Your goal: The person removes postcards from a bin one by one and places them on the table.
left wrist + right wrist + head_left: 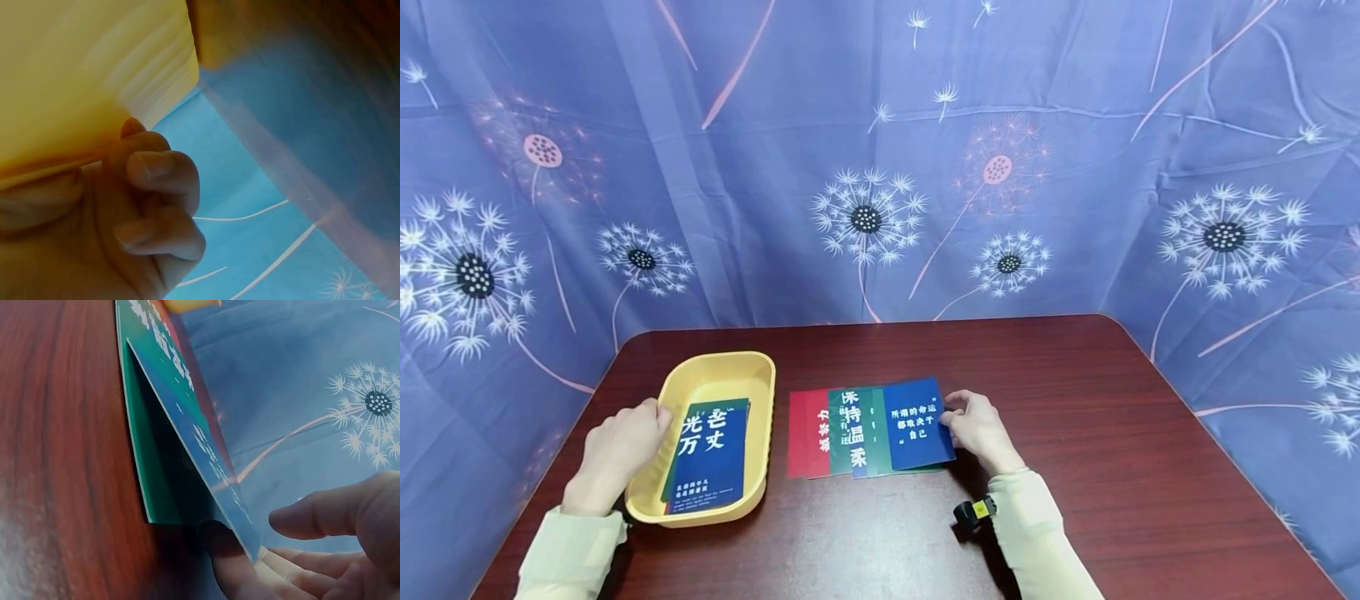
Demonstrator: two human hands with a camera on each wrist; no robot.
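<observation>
With curled fingers, my left hand (621, 450) grips the left rim of a yellow plastic basket (758, 492). Inside it lies a stack of cards, topped by a blue card with white characters (711, 467). At the right end of a fanned row on the table, my right hand (985, 429) holds the edge of another blue card (917, 446). The right wrist view shows that blue card (194, 437) tilted up off a green card (140, 469), one finger (231, 562) beneath its edge. Another digit (319, 515) stays apart above its printed face.
Left of the held card, overlapping green cards (838, 446) and red cards (797, 433) lie on the dark reddish wooden table (865, 550). A blue dandelion-patterned cloth (880, 142) hangs behind the table and along its sides. A black device (973, 512) sits at my right wrist.
</observation>
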